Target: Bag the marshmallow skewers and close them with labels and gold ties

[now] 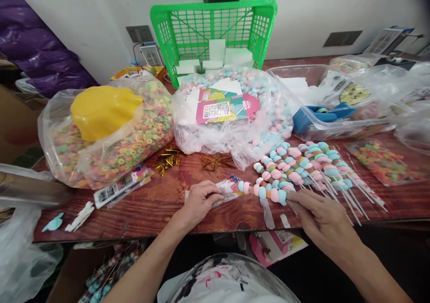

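My right hand (319,209) pinches the near end of a marshmallow skewer (262,192), a row of pink and blue puffs pointing left. The skewer's tip lies at the right end of a printed clear plastic sleeve (230,187); whether it is inside, I cannot tell. My left hand (201,200) is closed on the sleeve's left part, thumb against fingers, just above the table. Beside my right hand, several similar skewers (312,159) lie in a pile, their white sticks toward me.
A bag of ring-shaped candy (148,132) with a yellow scoop (104,110) stands left. Behind are a bag of marshmallows (275,110) with cards on top, a green basket (215,7) and a clear bin (339,123). More sleeves (122,186) and gold ties (168,159) lie on the table.
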A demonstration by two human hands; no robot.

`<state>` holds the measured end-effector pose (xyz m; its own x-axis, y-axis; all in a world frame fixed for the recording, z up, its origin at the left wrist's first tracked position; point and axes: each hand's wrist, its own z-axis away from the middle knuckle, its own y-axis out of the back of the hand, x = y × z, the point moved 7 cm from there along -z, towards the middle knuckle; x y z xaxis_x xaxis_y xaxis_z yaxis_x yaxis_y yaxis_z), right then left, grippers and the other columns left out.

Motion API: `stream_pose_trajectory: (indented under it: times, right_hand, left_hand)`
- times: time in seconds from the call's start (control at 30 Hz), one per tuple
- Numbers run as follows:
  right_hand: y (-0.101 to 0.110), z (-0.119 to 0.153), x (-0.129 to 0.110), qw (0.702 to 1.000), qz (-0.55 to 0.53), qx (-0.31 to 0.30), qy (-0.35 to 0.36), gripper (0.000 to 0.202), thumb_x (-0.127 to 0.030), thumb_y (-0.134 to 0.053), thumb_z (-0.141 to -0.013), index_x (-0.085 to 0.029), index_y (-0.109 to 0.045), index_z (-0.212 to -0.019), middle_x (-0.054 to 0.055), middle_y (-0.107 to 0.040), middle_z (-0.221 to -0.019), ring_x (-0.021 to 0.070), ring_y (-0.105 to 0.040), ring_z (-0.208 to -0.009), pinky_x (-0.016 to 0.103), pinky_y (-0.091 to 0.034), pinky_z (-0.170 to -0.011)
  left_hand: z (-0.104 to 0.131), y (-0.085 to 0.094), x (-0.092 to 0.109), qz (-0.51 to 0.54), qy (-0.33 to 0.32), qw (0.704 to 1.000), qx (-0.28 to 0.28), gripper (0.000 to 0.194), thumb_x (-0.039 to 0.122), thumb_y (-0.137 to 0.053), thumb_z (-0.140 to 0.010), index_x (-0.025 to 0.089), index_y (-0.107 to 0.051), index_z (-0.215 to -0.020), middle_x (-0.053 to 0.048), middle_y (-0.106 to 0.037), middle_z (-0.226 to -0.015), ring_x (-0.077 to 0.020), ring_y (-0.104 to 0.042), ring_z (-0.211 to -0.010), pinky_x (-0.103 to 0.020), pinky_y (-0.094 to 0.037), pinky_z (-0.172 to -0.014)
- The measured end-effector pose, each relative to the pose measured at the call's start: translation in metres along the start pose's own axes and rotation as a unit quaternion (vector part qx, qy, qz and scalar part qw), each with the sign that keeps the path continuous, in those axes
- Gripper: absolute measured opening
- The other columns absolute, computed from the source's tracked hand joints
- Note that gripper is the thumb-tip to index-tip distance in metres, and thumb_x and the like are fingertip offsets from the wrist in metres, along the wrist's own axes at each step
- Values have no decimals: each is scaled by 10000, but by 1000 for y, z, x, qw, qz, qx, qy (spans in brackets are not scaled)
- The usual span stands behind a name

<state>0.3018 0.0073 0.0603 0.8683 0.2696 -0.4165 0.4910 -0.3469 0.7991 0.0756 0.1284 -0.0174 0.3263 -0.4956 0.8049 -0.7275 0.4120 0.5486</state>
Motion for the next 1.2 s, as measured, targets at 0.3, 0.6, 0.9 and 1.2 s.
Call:
stream_pose_trajectory:
  times: [0.3, 0.6, 0.9, 1.2]
  right_hand:
    - [6, -8, 9, 996, -9, -83, 4, 208, -175, -453, -922, -202, -648, -853, 25, -657, -763, 142, -620, -651, 249, -462, -577]
    - [20, 2, -6, 999, 17, 18, 34, 171, -148, -528, -881, -216, -652, -977, 26, -686, -844, 150, -670, -713, 234, -516, -630]
    - [2, 22, -4, 998, -34, 55, -9, 153, -133, -543, -884, -223, -621, -981, 6, -687, -823, 139, -679, -699, 209, -526, -621]
    - [-13, 13, 0, 997, -37, -69, 2, 185, -158, -462, -918, -208, -632, -865, 11, -648, -732, 127, -616, -621, 233, -482, -561]
  left_hand:
    - [5, -6, 9, -91, -100, 991, -11, 102, 183, -636, -857, 153, -704, -788, -47, -680, -762, -157, -568, -740, -257, -435, -687]
    - [2, -4, 3, -62, -23, 998, -8, 102, 151, -673, -815, 165, -656, -716, -6, -639, -708, -133, -563, -705, -239, -408, -667]
    - [-1, -3, 0, -48, 8, 999, -16, 163, 154, -687, -793, 155, -596, -658, 7, -600, -670, -123, -535, -669, -235, -377, -643]
    - [2, -12, 9, -110, -67, 990, -54, 170, 183, -561, -887, 170, -595, -721, -20, -598, -704, -151, -506, -717, -270, -390, -681]
